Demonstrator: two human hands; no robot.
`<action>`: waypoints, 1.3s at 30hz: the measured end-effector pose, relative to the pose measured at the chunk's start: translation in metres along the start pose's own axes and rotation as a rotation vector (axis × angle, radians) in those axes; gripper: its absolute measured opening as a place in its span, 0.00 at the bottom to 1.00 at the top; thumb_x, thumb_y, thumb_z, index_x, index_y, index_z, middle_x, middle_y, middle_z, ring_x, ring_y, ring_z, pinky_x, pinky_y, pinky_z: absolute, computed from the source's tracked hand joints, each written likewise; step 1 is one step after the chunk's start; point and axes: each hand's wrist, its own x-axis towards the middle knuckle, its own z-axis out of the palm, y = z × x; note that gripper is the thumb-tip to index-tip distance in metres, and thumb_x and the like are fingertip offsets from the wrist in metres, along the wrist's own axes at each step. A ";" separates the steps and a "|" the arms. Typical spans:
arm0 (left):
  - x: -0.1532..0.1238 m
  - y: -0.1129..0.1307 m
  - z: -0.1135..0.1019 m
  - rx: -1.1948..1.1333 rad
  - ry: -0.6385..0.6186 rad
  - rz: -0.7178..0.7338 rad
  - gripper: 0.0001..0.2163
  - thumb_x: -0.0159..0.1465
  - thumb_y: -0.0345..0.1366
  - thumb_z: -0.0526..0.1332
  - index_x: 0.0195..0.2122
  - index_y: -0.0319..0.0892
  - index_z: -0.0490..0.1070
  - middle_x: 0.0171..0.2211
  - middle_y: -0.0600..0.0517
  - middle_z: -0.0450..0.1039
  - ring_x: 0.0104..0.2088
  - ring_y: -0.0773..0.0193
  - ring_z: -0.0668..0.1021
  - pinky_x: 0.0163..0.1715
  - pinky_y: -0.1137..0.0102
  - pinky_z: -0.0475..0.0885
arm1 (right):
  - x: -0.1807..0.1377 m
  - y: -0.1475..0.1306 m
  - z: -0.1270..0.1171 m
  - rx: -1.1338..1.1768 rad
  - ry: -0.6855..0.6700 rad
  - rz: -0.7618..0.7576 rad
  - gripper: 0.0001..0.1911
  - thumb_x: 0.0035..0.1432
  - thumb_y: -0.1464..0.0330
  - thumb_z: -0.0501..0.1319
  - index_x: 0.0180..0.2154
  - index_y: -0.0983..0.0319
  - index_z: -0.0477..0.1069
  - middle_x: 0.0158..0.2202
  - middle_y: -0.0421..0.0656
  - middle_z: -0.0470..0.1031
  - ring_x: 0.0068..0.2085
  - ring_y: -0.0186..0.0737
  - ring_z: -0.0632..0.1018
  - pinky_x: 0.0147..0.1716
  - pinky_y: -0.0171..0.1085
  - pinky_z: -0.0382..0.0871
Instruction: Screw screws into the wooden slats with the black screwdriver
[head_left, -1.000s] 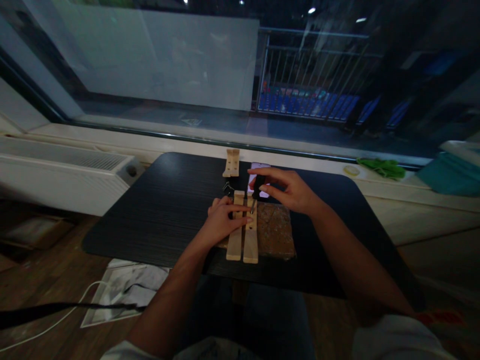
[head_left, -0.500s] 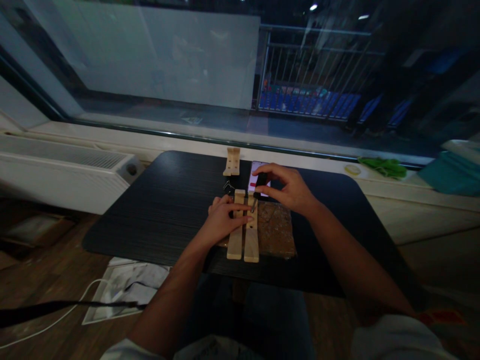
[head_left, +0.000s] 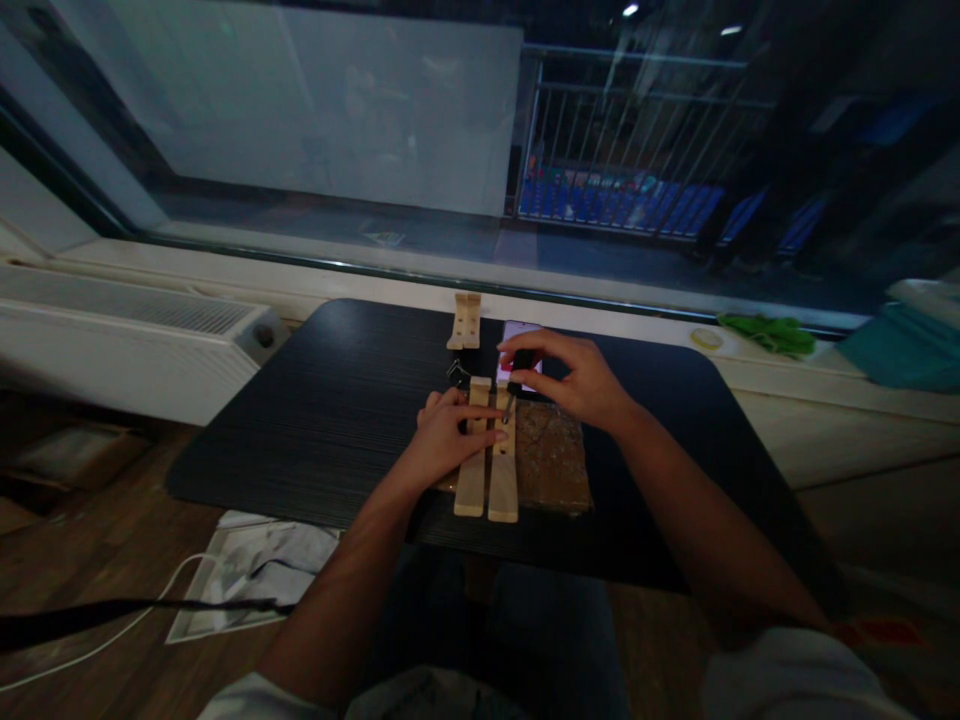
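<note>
My right hand (head_left: 583,378) is closed round the black handle of a screwdriver (head_left: 513,388). The screwdriver's tip points down at a hole in the right-hand wooden piece (head_left: 503,490); whether it sits on a screw is too small to tell. Stretched across both pieces, my left hand (head_left: 444,438) lies with index finger and thumb apart on either side of the tip. The left-hand wooden piece (head_left: 470,490) lies parallel, with a narrow gap between. Both rest across a brown, plastic-wrapped slab (head_left: 555,465), their near ends reaching past its front edge.
Dark table (head_left: 300,420) under a window. Behind the work stand further pale wooden pieces (head_left: 466,322), small dark metal parts (head_left: 457,373) and a lit phone (head_left: 517,333) partly behind my right hand. A radiator (head_left: 135,340) is at left; a teal container (head_left: 904,345) sits on the sill.
My right fingers have shifted slightly round the screwdriver handle, which now shows less. The left hand and the wooden pieces stay in place.
</note>
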 end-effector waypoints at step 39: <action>0.001 0.004 -0.001 0.020 -0.007 -0.020 0.13 0.59 0.43 0.68 0.46 0.54 0.79 0.39 0.51 0.66 0.45 0.54 0.67 0.49 0.58 0.62 | 0.000 0.000 0.001 0.106 0.030 0.052 0.13 0.55 0.65 0.65 0.43 0.58 0.69 0.39 0.40 0.75 0.38 0.36 0.78 0.40 0.38 0.72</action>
